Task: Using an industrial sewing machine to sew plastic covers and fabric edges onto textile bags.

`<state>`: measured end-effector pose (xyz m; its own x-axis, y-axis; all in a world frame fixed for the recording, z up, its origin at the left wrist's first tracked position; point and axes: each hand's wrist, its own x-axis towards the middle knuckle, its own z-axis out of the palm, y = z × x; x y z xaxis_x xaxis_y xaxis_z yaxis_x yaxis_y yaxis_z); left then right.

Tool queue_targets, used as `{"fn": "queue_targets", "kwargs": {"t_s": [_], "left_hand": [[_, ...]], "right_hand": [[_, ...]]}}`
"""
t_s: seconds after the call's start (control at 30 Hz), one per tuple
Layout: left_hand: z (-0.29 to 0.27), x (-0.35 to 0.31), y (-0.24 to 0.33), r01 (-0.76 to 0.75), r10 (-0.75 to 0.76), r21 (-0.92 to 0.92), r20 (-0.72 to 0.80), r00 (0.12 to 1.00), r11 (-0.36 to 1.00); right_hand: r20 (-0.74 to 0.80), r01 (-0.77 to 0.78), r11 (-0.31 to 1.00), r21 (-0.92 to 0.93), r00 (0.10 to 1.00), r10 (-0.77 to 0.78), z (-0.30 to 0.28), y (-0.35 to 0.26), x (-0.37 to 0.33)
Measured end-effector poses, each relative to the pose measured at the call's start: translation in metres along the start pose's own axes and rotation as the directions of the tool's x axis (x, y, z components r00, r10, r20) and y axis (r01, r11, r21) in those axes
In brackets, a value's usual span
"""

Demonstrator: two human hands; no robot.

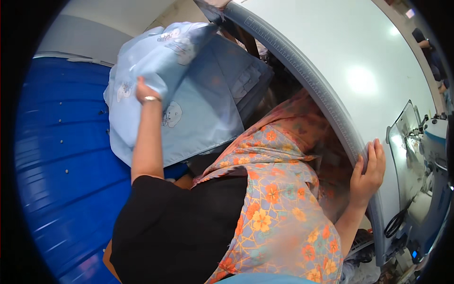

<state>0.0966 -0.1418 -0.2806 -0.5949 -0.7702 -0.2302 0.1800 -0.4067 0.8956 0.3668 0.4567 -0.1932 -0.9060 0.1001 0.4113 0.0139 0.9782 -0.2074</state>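
Fingers of the bare left hand [147, 92] were partly hidden in the light-blue printed cloth [203, 123]; at right, the white-and-blue metal sewing machine [437, 130] was cut off

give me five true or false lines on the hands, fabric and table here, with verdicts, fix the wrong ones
1. The left hand grips light blue fabric. True.
2. The right hand also grips the light blue fabric. False: it rests open on the edge of the white table.
3. A sewing machine stands toward the right of the picture. True.
4. The light blue fabric is plain, with no print. False: it bears printed white cartoon animals.
5. A bracelet sits on the left wrist. True.
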Motion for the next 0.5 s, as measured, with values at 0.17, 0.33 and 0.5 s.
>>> {"fn": "queue_targets", "kwargs": {"t_s": [0.17,0.33,0.5], "left_hand": [[0.108,-0.023,0.143,-0.500,0.515,0.182,-0.047,0.856,0.847],[0.220,-0.049,0.192,-0.639,0.644,0.480,0.183,0.743,0.601],[0.433,-0.056,0.248,-0.574,0.541,-0.039,0.392,0.744,0.818]], "right_hand": [[0.003,0.042,0.998,0.041,0.999,-0.042,-0.002,0.002,0.002],[-0.013,0.034,0.998,0.044,0.999,-0.033,-0.004,0.004,0.000],[-0.065,0.042,0.987,0.155,0.997,-0.032,-0.009,0.010,-0.007]]}}
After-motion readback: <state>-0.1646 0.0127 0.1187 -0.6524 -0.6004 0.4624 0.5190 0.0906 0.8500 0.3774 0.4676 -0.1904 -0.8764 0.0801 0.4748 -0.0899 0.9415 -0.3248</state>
